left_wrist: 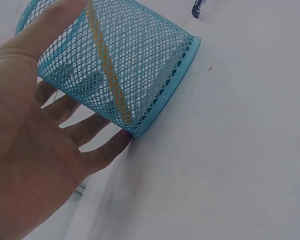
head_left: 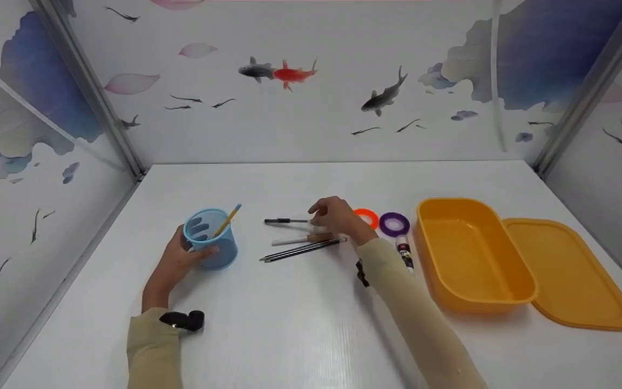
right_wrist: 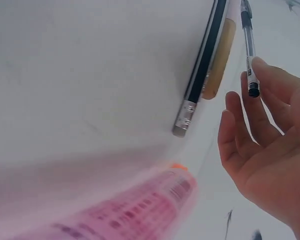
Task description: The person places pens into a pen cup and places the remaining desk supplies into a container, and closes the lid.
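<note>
My left hand (head_left: pixel 181 256) grips a light blue mesh pen holder (head_left: pixel 222 251) around its side, thumb in front and fingers behind. A yellow pencil (head_left: pixel 228 220) leans inside the holder, showing through the mesh in the left wrist view. On the other side, my right hand (head_left: pixel 338 216) pinches the rear end of a clear pen with a black cap (right_wrist: pixel 248 37) between thumb and index finger, the other fingers loosely bent. Close below that hand lie a slim tool with a tan handle (head_left: pixel 319 237) and white front part, and black-and-white striped pencils (head_left: pixel 300 251) with eraser ends.
Right of the right hand lie an orange tape ring (head_left: pixel 367 218), a purple tape ring (head_left: pixel 394 224) and a small labelled tube (head_left: pixel 404 251), partly behind the sleeve. A yellow box (head_left: pixel 473 254) stands farther right, beside its yellow lid (head_left: pixel 581 275). Printed panels enclose the white table (head_left: pixel 289 329).
</note>
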`<state>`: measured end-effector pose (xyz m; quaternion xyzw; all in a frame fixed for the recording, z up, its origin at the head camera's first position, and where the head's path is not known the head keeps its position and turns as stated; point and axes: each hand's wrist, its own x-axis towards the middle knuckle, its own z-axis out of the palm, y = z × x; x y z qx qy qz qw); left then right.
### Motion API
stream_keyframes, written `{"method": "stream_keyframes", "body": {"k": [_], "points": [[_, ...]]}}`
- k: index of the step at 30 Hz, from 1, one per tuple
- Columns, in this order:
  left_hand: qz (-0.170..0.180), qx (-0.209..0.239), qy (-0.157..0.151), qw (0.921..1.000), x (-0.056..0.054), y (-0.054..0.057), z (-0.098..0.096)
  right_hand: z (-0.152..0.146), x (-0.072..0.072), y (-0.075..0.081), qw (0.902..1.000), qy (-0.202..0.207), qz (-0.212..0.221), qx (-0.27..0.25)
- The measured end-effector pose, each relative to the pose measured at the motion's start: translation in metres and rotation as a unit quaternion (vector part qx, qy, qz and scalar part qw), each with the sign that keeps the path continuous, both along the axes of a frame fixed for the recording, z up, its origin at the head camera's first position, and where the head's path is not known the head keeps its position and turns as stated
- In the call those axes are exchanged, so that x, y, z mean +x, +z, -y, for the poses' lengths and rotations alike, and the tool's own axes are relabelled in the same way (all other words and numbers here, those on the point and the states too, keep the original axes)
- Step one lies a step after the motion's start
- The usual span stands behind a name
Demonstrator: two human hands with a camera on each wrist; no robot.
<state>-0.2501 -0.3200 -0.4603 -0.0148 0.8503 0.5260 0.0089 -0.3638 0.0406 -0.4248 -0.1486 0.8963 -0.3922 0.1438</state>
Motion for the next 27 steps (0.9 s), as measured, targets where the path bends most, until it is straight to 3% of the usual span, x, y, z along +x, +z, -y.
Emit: {"method": "stream_keyframes", "body": {"k": [7,15,21,27], "points": [[-0.001,0.003,0.001,1.0000,0.000,-0.002,-0.002,0.000,0.002,0.019,0.9966,0.016,-0.078,-0.022],[-0.007,0.013,-0.003,0.9999,0.001,0.000,0.000,0.013,0.009,0.036,0.9846,-0.016,-0.132,-0.113],[-0.008,0.017,-0.006,0.9998,0.002,0.000,0.000,0.029,0.018,0.044,0.9705,-0.045,-0.140,-0.191],[-0.012,0.024,-0.009,0.9996,0.002,0.000,0.000,0.043,0.025,0.054,0.9540,-0.038,-0.128,-0.268]]}}
